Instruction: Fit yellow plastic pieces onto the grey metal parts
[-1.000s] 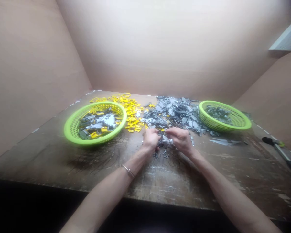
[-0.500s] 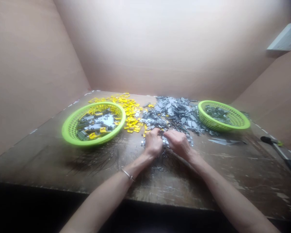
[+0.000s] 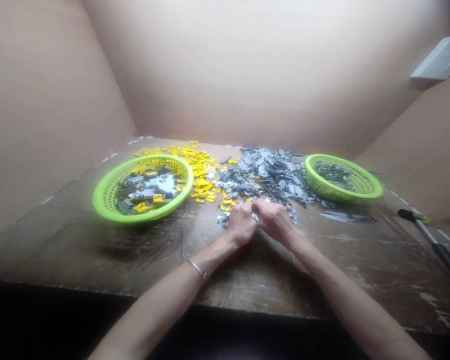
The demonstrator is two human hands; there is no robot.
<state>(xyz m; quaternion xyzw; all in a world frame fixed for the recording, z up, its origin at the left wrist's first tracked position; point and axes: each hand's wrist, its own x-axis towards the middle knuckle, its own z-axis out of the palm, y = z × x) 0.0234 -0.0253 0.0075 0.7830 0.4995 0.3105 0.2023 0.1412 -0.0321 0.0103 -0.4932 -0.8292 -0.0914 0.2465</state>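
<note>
My left hand [image 3: 241, 223] and my right hand [image 3: 273, 218] meet over the middle of the table, fingers curled closed and nearly touching. Whatever they grip between them is hidden by the fingers and too small to name. Just beyond lies a heap of grey metal-looking pieces [image 3: 270, 167]. Yellow frame-shaped parts [image 3: 204, 172] are scattered to the left of that heap. Small shiny bits [image 3: 222, 218] lie beside my left hand.
On the left stands a green basket [image 3: 107, 216] of grey and yellow pieces. Another green basket [image 3: 345, 196] at the right holds dark pieces. Thin dark wires [image 3: 146, 245] lie on the wooden table [image 3: 247, 295]. A black-handled rod [image 3: 427, 235] lies near the right wall.
My hands have drawn closer together and curled more tightly. A dark bit seen between the fingertips earlier is now hidden. The view has shifted slightly.
</note>
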